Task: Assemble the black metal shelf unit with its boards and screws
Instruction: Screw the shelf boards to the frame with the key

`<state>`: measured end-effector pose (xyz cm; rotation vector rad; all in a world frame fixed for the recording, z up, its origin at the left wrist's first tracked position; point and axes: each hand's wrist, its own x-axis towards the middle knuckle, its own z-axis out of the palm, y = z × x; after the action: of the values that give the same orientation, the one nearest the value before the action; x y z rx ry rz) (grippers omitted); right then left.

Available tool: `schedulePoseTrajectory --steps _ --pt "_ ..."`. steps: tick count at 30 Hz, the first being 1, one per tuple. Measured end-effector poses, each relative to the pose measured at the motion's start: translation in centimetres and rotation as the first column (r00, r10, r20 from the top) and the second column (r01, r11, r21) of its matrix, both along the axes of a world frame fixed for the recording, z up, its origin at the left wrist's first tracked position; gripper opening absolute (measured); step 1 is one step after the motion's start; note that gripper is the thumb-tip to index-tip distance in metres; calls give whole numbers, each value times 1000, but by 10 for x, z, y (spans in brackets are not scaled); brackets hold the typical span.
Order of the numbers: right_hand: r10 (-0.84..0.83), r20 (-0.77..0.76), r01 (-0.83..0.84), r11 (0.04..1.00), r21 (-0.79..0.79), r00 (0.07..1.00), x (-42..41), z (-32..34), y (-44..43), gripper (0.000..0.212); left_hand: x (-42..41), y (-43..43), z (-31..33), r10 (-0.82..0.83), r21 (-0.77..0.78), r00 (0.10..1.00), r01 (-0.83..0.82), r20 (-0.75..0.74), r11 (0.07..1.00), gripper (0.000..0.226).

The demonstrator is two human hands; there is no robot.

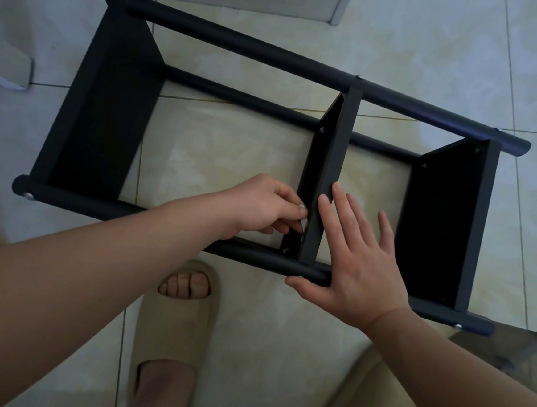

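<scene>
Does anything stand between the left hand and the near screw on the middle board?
Nothing visible does. The left hand pinches a small pale thing just beside that screw, on the same face of the middle board. The right hand lies flat at the board's other side.

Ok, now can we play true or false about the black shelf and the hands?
1. The shelf unit lies on its side on the tiled floor. True.
2. It has five boards fitted. False: only three show, the left board, middle board and right board.
3. The right hand lies flat, fingers straight, on the middle board's edge. True.
4. The left hand is far from the middle board. False: its curled fingers are right against it.
5. The person is barefoot. False: a beige slipper shows on a foot.
</scene>
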<state>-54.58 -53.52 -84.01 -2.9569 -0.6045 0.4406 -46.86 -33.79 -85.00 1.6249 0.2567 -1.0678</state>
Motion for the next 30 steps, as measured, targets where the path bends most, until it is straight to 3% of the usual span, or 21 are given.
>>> schedulePoseTrajectory --steps 4,10,30 --pt "-2 8 2 1000 5 1000 0 0 0 109 2 1 -2 31 -16 999 -31 -20 999 10" --pt "-3 -2 3 1000 5 1000 0 0 0 110 9 2 -3 -132 -45 987 129 -88 991 12" --pt "-3 10 3 1000 16 1000 -1 -2 -1 108 18 9 6 -360 -14 933 360 -12 933 17"
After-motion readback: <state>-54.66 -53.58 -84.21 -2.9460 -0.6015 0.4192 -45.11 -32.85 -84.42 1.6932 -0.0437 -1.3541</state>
